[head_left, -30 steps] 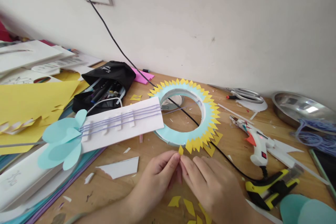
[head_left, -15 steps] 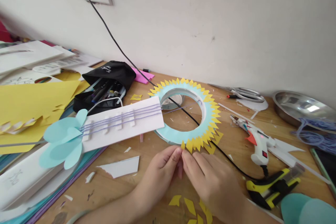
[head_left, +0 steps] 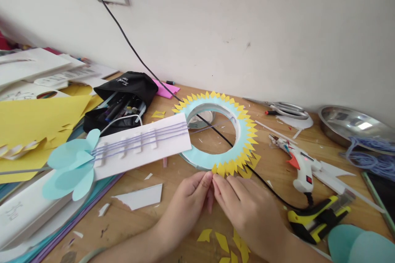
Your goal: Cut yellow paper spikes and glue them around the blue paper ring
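Observation:
A light blue paper ring edged with pointed yellow paper pieces lies on the wooden table. A white strip strung with purple yarn overlaps its left side, with light blue paper petals at the strip's far end. My left hand and my right hand meet at the ring's near edge, fingertips pinched together at a small yellow piece. Which fingers grip it is partly hidden. Loose yellow pieces lie below my right hand.
A glue gun, a yellow and black cutter, scissors and a metal bowl are at the right. A black pouch and yellow sheets stand left. A black cable runs behind and under the ring.
The whole view has shifted slightly, so things appear a little further left. Both hands stay pinched together at the ring's near edge.

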### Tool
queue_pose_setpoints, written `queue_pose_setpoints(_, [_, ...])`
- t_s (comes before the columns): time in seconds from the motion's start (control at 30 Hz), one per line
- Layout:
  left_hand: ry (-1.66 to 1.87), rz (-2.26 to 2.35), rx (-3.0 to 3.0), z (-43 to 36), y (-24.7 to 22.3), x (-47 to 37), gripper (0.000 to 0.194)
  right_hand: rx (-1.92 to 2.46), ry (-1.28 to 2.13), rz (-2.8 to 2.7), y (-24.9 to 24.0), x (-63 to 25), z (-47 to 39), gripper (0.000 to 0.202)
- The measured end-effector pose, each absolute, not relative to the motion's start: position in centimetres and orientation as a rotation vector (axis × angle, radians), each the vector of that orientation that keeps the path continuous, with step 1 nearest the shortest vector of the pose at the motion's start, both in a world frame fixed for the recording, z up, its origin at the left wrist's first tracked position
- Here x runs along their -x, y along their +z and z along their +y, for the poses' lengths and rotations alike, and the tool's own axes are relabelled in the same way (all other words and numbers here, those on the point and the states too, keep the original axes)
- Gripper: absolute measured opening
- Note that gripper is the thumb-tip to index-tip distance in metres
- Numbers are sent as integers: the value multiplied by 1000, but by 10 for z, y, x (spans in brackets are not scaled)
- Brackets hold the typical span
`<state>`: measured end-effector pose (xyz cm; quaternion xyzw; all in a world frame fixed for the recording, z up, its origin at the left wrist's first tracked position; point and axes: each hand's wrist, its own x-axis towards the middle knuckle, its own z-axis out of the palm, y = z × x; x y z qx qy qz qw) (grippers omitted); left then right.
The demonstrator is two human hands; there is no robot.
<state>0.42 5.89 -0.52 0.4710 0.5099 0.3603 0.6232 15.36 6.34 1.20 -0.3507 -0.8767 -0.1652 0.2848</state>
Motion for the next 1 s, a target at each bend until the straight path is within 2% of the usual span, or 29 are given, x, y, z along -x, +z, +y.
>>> queue_pose_setpoints(0.8, [799, 1200, -1062, 60, -5, -6, 47, 921, -453, -2385, 17, -155, 66, 39])
queue_pose_setpoints(1.0, [780, 1214, -1068, 61, -2, -6, 48, 929, -469, -2397, 16, -157, 65, 36])
